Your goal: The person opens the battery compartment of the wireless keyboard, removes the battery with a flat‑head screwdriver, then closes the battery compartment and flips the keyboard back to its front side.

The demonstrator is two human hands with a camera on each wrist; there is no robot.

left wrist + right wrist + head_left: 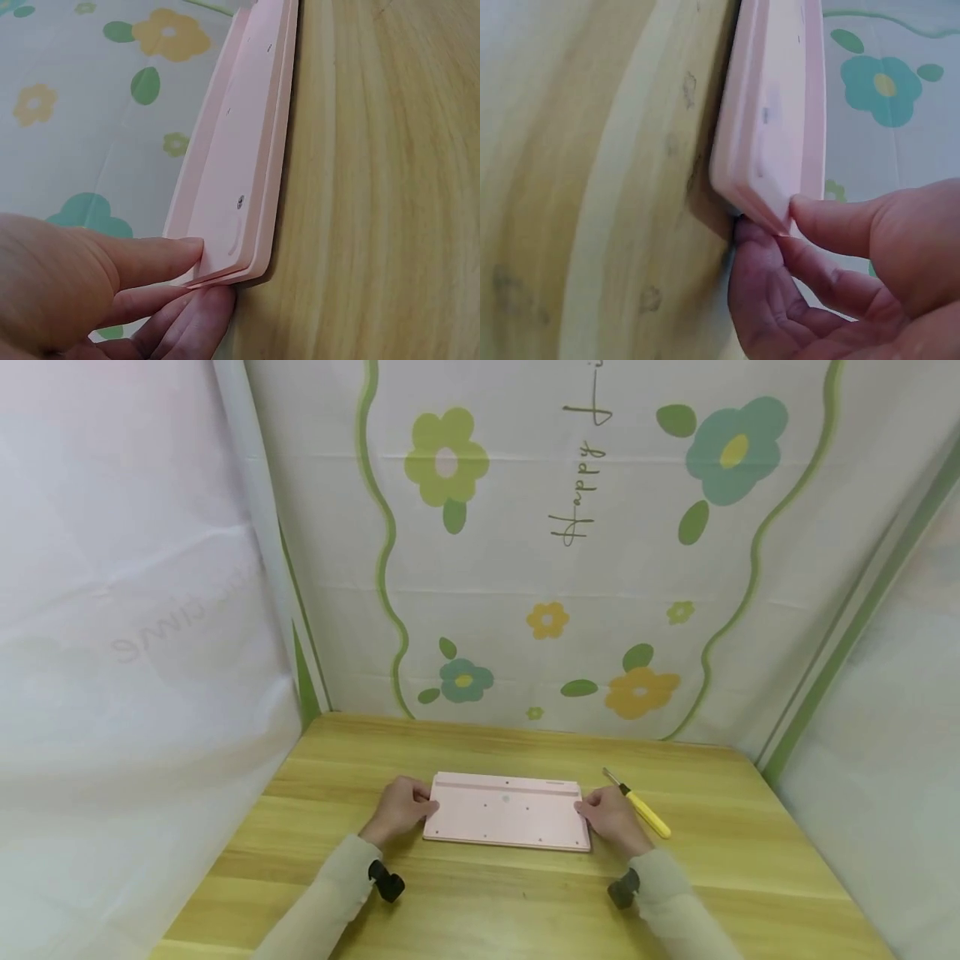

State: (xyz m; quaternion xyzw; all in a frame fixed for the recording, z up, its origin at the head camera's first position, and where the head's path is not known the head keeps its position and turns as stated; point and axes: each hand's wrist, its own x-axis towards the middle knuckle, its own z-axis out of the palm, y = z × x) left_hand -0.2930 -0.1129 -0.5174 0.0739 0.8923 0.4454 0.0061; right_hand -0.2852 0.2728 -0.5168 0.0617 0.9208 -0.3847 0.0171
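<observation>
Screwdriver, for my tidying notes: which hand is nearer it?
Right. The right hand is just left of the screwdriver, gripping the right end of the pink panel; the left hand grips the opposite end, farther away.

The pink panel (pixel 504 818) looks like smooth, matt plastic, with small metallic screws (pixel 240 202). At its 3 o'clock, the screwdriver (pixel 639 805) has a smooth, plastic-looking handle (pixel 651 817) and a metal shaft (pixel 612 777). The tabletop (pixel 480 918) shows wood grain with a faint sheen. At 12 o'clock, the backdrop (pixel 510 560) is creased, matt cloth; the sleeves (pixel 318 897) at 7 and 5 o'clock are matt cloth.
</observation>
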